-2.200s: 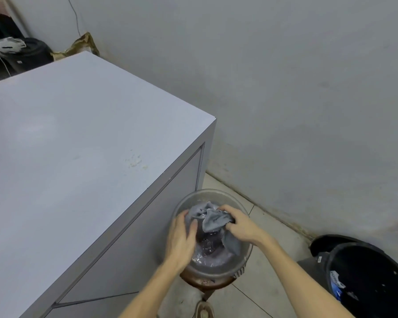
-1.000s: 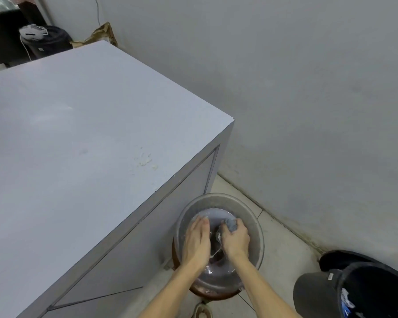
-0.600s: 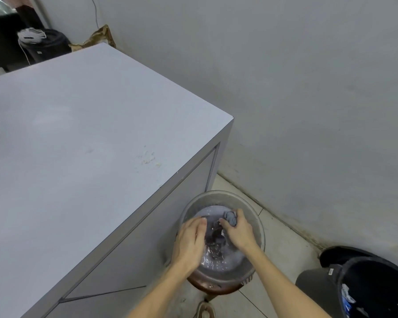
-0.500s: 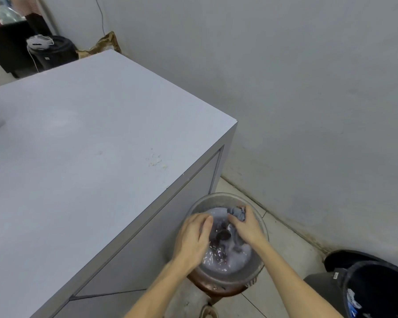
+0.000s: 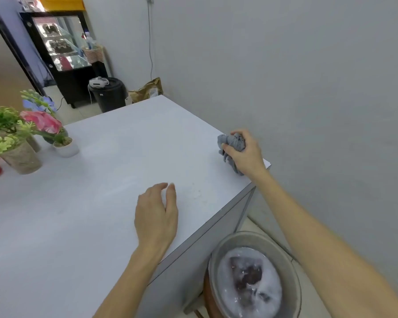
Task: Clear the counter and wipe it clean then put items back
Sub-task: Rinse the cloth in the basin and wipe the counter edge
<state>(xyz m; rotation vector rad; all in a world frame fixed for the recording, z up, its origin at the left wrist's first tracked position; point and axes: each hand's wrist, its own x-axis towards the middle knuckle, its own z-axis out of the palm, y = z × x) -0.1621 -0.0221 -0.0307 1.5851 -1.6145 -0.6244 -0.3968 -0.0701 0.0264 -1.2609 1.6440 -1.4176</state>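
My right hand [image 5: 245, 153] grips a bunched grey cloth [image 5: 230, 143] at the far right corner of the pale grey counter [image 5: 101, 180]. My left hand [image 5: 156, 214] hovers over the counter near its right edge with fingers relaxed and nothing in it. A clear basin [image 5: 285, 255] of soapy water sits low beside the counter, at the bottom right. A small patch of crumbs or marks lies on the counter just right of my left hand.
Potted artificial flowers [image 5: 41, 121] and green plants [image 5: 12, 143] stand at the counter's left side, with a small white pot [image 5: 67, 148]. Beyond the counter are a black bin [image 5: 110, 94], a brown paper bag [image 5: 147, 89] and a glass display case [image 5: 62, 42]. A grey wall runs along the right.
Both hands left the basin. My right hand lifted the wet cloth out and up to the counter's far right corner; my left hand moved over the countertop. The view swung up and left.
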